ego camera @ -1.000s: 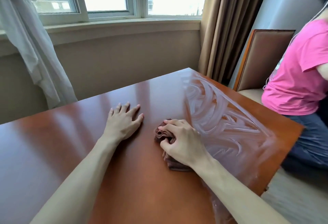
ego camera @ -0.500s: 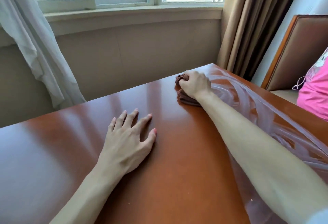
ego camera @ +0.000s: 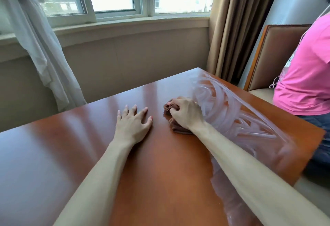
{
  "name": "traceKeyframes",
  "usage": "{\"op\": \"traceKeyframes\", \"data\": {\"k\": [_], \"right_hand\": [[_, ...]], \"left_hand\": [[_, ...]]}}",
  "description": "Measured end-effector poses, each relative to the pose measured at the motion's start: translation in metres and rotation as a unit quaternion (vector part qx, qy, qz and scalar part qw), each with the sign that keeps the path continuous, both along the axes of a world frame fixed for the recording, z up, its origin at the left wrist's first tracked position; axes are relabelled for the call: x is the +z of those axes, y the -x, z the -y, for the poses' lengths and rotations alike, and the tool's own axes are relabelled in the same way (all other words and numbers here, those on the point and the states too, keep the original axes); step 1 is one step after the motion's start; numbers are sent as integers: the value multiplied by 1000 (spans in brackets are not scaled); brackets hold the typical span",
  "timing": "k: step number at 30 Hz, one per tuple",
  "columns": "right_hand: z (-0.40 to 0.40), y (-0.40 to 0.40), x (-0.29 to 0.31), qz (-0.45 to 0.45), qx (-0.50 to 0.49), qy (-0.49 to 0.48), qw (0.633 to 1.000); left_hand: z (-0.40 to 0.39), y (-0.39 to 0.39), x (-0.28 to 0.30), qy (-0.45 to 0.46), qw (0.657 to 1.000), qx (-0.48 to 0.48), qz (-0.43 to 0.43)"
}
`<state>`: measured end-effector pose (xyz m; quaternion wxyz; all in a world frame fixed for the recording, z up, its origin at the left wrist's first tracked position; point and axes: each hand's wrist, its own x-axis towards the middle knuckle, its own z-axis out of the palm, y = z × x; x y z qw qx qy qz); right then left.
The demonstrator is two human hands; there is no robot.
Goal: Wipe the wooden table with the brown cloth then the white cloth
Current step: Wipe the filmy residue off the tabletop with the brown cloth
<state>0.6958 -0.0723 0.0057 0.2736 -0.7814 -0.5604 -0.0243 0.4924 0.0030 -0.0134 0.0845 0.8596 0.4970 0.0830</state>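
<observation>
A glossy reddish wooden table [ego camera: 53,154] fills the lower view. My right hand [ego camera: 187,115] grips a bunched brown cloth [ego camera: 176,127] and presses it onto the table near the middle. The cloth shows at my fingertips and under my palm. Wet curved streaks [ego camera: 232,111] cover the table's right part, from the far corner toward me. My left hand [ego camera: 132,125] lies flat on the table with fingers spread, a short way left of the cloth. No white cloth is in view.
A person in a pink shirt [ego camera: 307,72] sits on a brown padded chair [ego camera: 278,50] close to the table's right edge. A wall with a window sill [ego camera: 125,23] runs behind the table. White sheer curtain [ego camera: 39,47] hangs left, brown curtain [ego camera: 237,20] right.
My right hand pushed the cloth out to the far corner, then drew it back toward the middle beside my left hand. My left hand stayed flat on the table.
</observation>
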Motion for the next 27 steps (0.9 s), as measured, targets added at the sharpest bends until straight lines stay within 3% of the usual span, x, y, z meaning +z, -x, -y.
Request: {"op": "traceKeyframes", "data": {"k": [4,9,13,20,27], "right_hand": [[93,51,-5,-3,22,-24,999],[100,79,0,36,-24,-2,999],[73,83,2,28,-27,24,999],[-31,99,10,19,-41,20,999],[-105,210,7,40,30,22,999]], "left_hand": [[22,15,20,12,1000,-1,22],[56,101,29,30,1000,4,10],[87,171,16,1,999,34,-34],[105,193,-2,-16,998,59,15],[93,190,-6,-31,997,71,26]]}}
